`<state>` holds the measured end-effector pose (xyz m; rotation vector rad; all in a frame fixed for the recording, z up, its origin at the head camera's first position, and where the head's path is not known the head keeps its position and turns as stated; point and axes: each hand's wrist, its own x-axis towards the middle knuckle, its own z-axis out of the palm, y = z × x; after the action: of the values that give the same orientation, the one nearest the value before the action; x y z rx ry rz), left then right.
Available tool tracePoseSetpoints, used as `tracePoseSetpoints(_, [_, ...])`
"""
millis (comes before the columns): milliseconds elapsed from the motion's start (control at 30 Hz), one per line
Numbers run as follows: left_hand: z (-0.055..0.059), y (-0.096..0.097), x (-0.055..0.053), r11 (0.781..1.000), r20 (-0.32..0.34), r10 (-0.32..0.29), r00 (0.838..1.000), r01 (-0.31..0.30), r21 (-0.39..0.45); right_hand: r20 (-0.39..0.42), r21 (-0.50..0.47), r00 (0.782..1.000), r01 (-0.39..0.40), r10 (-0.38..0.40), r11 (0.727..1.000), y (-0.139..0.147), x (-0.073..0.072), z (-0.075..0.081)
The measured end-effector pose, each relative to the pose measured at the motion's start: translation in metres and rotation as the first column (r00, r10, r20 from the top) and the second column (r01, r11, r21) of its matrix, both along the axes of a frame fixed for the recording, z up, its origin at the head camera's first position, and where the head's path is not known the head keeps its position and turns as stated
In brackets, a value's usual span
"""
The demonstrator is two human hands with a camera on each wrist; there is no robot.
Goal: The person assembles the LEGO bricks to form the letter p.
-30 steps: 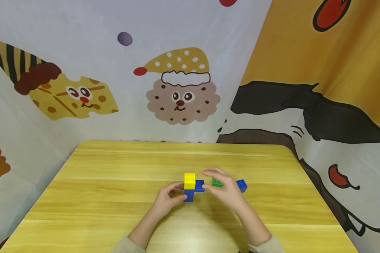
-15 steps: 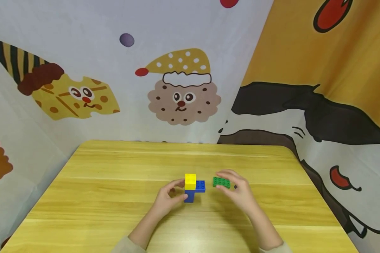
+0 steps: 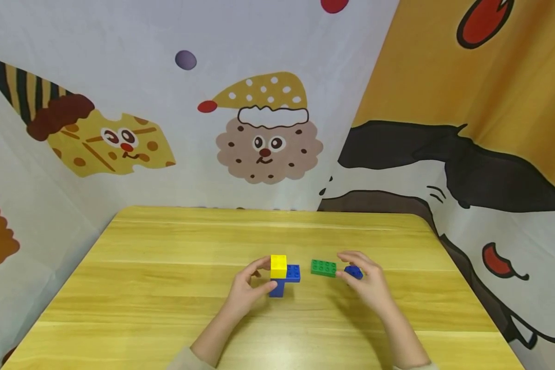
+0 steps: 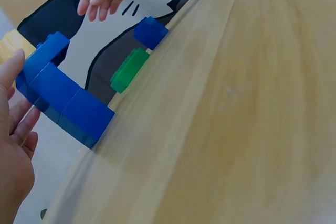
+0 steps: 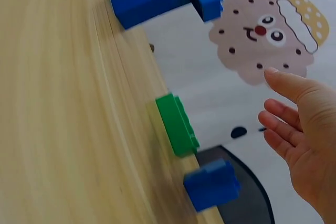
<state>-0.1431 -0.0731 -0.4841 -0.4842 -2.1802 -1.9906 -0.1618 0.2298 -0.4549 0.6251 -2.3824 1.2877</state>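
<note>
A small tower of toy bricks stands upright on the table. Stacked blue bricks (image 4: 72, 104) form its column, a blue brick (image 3: 293, 273) juts out to the right near the top, and a yellow brick (image 3: 278, 266) caps it. My left hand (image 3: 248, 288) holds the tower from the left, thumb in front and fingers behind. To the right lies a flat green brick (image 3: 324, 267), with a separate blue brick (image 5: 211, 184) beyond it. Above these two hovers my right hand (image 3: 366, 280), fingers spread and nothing between them; it partly hides the separate blue brick in the head view.
The wooden table (image 3: 166, 246) reaches back to a cartoon-printed cloth (image 3: 268, 51) hanging behind it. Its far edge lies well beyond the bricks. Both forearms come in from the near side.
My right hand has moved right, away from the tower and past the green brick, to the separate blue brick. The left hand has stayed at the tower.
</note>
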Motion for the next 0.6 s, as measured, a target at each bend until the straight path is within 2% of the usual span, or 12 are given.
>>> tracePoseSetpoints(67, [-0.007, 0.001, -0.003, 1.0, -0.017, 0.012, 1.0, -0.012, -0.008, 0.008, 0.01, 1.0, 0.019, -0.019, 1.0, 0.006, 0.0, -0.001])
tracePoseSetpoints(167, [-0.008, 0.003, -0.003, 1.0, -0.04, 0.023, 0.999, -0.024, -0.015, 0.017, 0.033, 0.999, 0.045, -0.046, 0.998, 0.014, -0.001, -0.003])
tracePoseSetpoints(400, [0.017, 0.005, 0.008, 1.0, -0.059, 0.016, 0.998, -0.015, 0.015, 0.055, 0.055, 0.995, 0.075, -0.078, 0.996, 0.031, -0.005, -0.009])
tracePoseSetpoints(600, [0.024, 0.007, 0.009, 1.0, -0.013, 0.005, 1.0, -0.005, 0.03, 0.093, 0.075, 0.993, 0.066, -0.073, 0.995, 0.041, -0.007, -0.013])
